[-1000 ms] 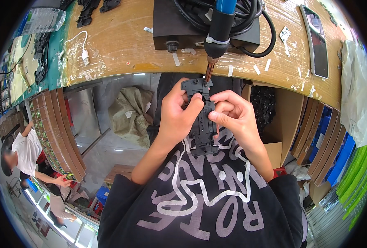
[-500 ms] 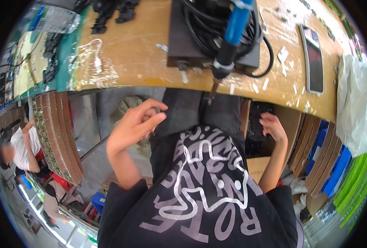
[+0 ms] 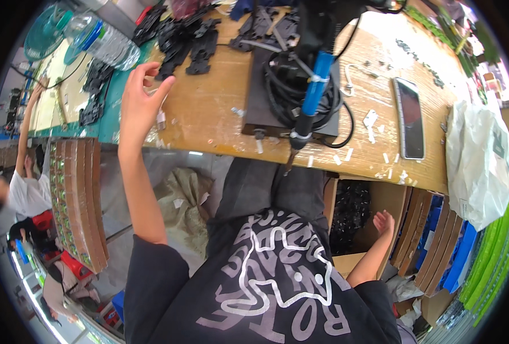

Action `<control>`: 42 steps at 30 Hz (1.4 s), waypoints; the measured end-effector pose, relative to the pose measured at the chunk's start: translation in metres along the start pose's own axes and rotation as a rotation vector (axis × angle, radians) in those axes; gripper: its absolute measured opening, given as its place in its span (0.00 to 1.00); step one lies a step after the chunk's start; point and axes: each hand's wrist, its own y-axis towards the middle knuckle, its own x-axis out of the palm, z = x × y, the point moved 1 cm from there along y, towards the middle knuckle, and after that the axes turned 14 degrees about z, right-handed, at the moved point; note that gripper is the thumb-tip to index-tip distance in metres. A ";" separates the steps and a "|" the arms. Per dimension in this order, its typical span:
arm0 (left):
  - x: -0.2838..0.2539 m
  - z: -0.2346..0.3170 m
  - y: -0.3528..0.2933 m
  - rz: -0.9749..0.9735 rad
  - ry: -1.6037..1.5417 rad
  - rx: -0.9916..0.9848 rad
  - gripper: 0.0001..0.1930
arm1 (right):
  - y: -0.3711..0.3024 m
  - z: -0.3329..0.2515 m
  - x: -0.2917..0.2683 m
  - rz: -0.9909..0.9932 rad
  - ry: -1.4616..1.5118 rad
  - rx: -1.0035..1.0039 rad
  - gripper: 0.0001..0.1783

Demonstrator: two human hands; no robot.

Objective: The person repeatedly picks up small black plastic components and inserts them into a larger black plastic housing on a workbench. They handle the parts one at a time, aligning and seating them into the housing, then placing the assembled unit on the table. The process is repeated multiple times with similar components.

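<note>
Nearest me, below the tabletop's (image 3: 200,123) near edge and toward its right, I have the right hand (image 3: 384,222) beside an open cardboard box (image 3: 385,198) of black parts (image 3: 352,215); its fingers are loosely bent, with nothing visible in them. A blue-and-black driver (image 3: 318,86) hangs with its tip just past the near edge. My left hand (image 3: 141,106) reaches over that edge's left stretch, fingers curved, released, thumb apart. Beyond it, black plastic pieces (image 3: 203,51) lie toward the far edge, near a clear bottle (image 3: 114,49).
</note>
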 end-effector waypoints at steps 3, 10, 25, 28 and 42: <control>0.016 -0.013 0.001 0.082 0.173 0.159 0.21 | -0.101 -0.085 0.004 -0.124 -0.044 -0.302 0.19; 0.030 -0.015 0.013 -0.021 0.214 0.098 0.21 | -0.300 -0.208 0.009 -0.332 -0.235 -0.970 0.12; -0.020 -0.008 0.018 0.233 -0.080 -0.091 0.12 | -0.173 -0.422 0.160 0.533 -0.536 -1.731 0.12; -0.024 -0.019 0.012 0.296 -0.253 -0.222 0.12 | -0.180 -0.415 0.173 0.600 -0.626 -1.709 0.11; -0.043 0.022 -0.054 0.125 -1.294 -0.893 0.13 | -0.159 -0.425 0.161 0.639 -0.495 -1.702 0.12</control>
